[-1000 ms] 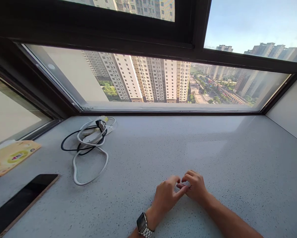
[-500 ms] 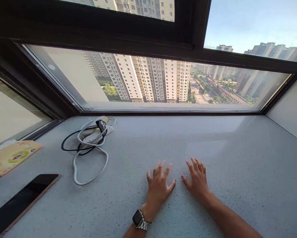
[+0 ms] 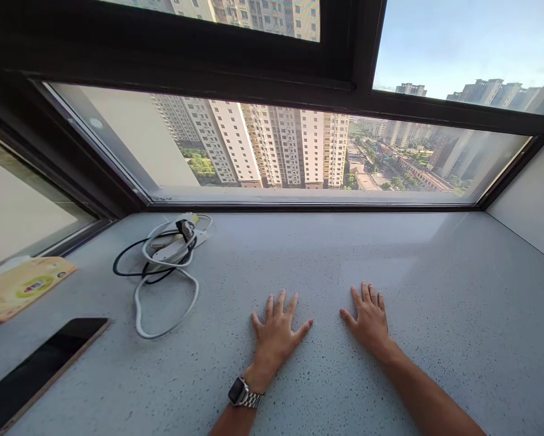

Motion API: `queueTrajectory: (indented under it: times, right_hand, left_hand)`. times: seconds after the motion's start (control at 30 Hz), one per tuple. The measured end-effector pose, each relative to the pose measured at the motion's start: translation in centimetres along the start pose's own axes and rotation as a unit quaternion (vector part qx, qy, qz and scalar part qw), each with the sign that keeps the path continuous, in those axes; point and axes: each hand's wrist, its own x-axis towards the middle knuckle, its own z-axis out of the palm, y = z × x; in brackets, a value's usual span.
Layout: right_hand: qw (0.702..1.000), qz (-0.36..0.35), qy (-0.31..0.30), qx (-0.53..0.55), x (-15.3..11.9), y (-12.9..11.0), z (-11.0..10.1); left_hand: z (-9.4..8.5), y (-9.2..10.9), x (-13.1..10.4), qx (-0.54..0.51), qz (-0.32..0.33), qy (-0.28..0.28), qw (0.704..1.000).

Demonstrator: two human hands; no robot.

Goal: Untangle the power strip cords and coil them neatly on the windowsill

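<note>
Left hand: the hand (image 3: 275,339), palm down and fingers spread, rests apparently flat on the windowsill (image 3: 272,254), left of the right hand; it holds nothing.
Wrist: a watch (image 3: 236,390) with a metal-link band is worn on the left arm.
Right hand: the hand (image 3: 370,321) lies palm down, well apart from the left, thumb held out and fingers less widely fanned; it too is without an object.
Step in hand: judged from the pose, both hands are simply laid on the surface; taking hold of anything from here would call for lifting a palm and closing the fingers.
Cables: the white cable (image 3: 138,318), nearest loose thing to the left hand, loops toward the sill's middle from a white power strip (image 3: 176,248) by the far edge, toward the far left corner; a black cable (image 3: 126,275) tangles with it.
Left side: a dark-screened device (image 3: 49,357) lies nearer the viewer than a yellow-orange packet (image 3: 31,287) (its print is blurred).
Beyond: the dark window frame (image 3: 253,79) borders the far edge.
Obscured: palms and fingertip pressure are hidden; device, packet and forearms are cut off; the cable crossings are hard to trace.
</note>
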Motion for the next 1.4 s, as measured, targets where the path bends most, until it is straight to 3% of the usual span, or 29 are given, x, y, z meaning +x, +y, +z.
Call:
queueTrajectory:
  times: [0.47,0.77,1.4]
  right_hand:
    - [0.999,0.003,0.02,0.027,0.2,0.33,0.14]
    - [0.999,0.002,0.025,0.024,0.26,0.47,0.43]
    - [1.0,0.001,0.019,0.023,0.16,0.36,0.17]
  left_hand:
    - [0.99,-0.48,0.43,-0.018,0.01,0.023,1.0]
    - [0.04,0.04,0.11,-0.007,-0.002,-0.002,1.0]
    - [0.08,-0.03,0.16,-0.005,-0.001,0.001,1.0]
